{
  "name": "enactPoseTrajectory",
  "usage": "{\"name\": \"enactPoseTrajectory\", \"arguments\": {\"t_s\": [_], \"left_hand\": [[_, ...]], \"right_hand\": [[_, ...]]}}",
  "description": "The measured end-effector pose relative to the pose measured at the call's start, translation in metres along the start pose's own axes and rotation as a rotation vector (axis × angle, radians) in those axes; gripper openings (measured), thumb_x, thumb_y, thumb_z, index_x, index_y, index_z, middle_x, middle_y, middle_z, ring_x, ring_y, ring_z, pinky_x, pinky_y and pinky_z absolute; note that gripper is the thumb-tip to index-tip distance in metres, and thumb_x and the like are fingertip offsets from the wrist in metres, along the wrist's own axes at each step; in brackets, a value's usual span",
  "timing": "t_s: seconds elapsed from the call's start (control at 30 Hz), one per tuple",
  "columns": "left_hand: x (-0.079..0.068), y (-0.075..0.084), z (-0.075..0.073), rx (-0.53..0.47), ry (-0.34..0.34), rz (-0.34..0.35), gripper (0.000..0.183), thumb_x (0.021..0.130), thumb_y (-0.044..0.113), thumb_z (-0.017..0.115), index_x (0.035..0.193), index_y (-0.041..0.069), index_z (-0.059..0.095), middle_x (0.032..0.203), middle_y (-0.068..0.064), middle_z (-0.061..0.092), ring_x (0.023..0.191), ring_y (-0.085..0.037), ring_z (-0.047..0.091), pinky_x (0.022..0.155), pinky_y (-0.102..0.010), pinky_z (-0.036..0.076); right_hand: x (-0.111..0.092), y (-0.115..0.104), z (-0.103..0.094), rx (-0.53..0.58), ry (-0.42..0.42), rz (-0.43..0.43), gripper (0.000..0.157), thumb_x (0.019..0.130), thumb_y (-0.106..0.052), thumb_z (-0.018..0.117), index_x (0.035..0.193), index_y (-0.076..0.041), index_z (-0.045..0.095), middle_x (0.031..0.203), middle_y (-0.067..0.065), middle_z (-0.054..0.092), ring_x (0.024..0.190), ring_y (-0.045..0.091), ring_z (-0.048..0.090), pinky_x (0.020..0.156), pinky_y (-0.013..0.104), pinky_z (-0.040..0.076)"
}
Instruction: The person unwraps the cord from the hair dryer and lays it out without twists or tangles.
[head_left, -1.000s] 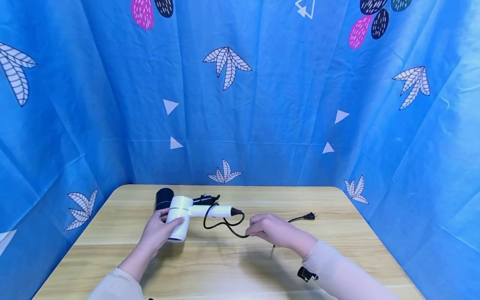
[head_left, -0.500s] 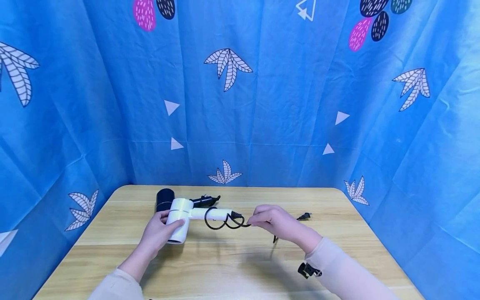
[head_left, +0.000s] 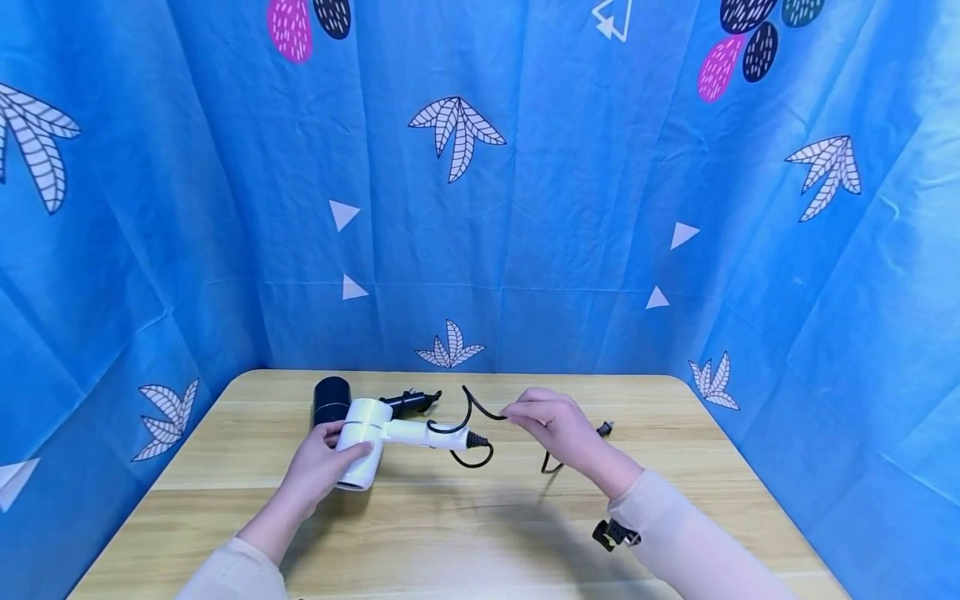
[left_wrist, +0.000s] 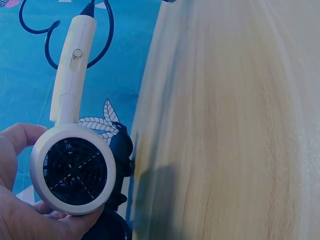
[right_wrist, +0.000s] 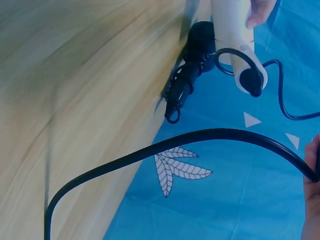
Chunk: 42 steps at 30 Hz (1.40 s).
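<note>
A white hair dryer (head_left: 363,442) is held above the table, its handle pointing right. My left hand (head_left: 318,467) grips it by the barrel; in the left wrist view the round grille (left_wrist: 75,171) faces the camera, with thumb and fingers around the rim. From the handle's end runs a black cord (right_wrist: 220,134), one loop of which lies about the handle in the right wrist view. My right hand (head_left: 557,427) pinches this cord, raised to the right of the handle. Beyond that hand, the cord hangs down and its plug (head_left: 604,429) shows behind the wrist.
Behind the white dryer, a black hair dryer (head_left: 332,403) lies on the wooden table (head_left: 420,542), its cord wound about its handle (right_wrist: 182,87). A blue patterned curtain (head_left: 480,233) encloses the table at the back and sides.
My right hand has risen with the cord, lifting a loop up over the handle's end. The plug has drawn slightly left. My left hand keeps its grip on the white hair dryer, almost unmoved.
</note>
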<state>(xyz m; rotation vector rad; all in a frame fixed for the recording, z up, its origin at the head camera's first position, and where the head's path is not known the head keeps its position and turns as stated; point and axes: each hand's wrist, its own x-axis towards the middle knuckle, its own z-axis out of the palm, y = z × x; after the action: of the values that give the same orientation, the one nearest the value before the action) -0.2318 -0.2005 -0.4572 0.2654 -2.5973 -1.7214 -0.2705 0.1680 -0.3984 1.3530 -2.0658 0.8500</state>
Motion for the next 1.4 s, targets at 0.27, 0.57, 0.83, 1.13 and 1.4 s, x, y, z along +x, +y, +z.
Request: {"name": "enactPoseTrajectory", "arguments": {"t_s": [0.27,0.57,0.83,1.13,1.4], "left_hand": [[0.0,-0.001,0.001,0.005,-0.01,-0.002,0.086,0.088,0.038,0.077,0.147,-0.007,0.034,0.137,-0.03,0.047,0.12,-0.042,0.052,0.096,-0.049,0.051],[-0.001,-0.002,0.002,0.0,-0.016,-0.006,0.085,0.088,0.037,0.077,0.147,-0.006,0.034,0.139,-0.03,0.047,0.121,-0.042,0.051,0.095,-0.048,0.052],[-0.001,-0.002,0.002,-0.005,-0.021,-0.012,0.086,0.088,0.037,0.077,0.148,-0.005,0.033,0.141,-0.029,0.045,0.123,-0.043,0.049,0.099,-0.051,0.049],[0.0,-0.003,0.002,-0.017,-0.026,-0.009,0.086,0.088,0.038,0.076,0.149,-0.004,0.032,0.142,-0.029,0.044,0.124,-0.042,0.049,0.099,-0.051,0.048],[0.001,-0.003,0.0,-0.026,-0.029,-0.018,0.088,0.089,0.04,0.075,0.15,-0.004,0.031,0.144,-0.029,0.042,0.125,-0.043,0.047,0.101,-0.053,0.047]], "right_hand": [[0.0,0.008,-0.004,-0.054,0.06,0.06,0.02,0.084,0.006,0.074,0.101,-0.005,0.077,0.088,0.0,0.069,0.072,0.009,0.059,0.063,0.018,0.049],[-0.006,0.017,-0.01,-0.103,0.097,0.136,0.019,0.086,0.005,0.073,0.102,-0.005,0.078,0.088,0.001,0.071,0.075,0.01,0.063,0.063,0.021,0.051],[-0.014,0.028,-0.018,-0.151,0.14,0.18,0.017,0.084,0.005,0.075,0.099,-0.004,0.079,0.086,0.003,0.071,0.072,0.013,0.063,0.061,0.021,0.048],[-0.023,0.035,-0.029,-0.189,0.141,0.249,0.018,0.083,0.005,0.076,0.099,-0.004,0.079,0.088,0.006,0.072,0.073,0.014,0.064,0.06,0.024,0.049],[-0.034,0.039,-0.04,-0.235,0.143,0.302,0.017,0.085,0.005,0.075,0.099,-0.003,0.079,0.085,0.002,0.07,0.068,0.01,0.057,0.057,0.024,0.046]]}}
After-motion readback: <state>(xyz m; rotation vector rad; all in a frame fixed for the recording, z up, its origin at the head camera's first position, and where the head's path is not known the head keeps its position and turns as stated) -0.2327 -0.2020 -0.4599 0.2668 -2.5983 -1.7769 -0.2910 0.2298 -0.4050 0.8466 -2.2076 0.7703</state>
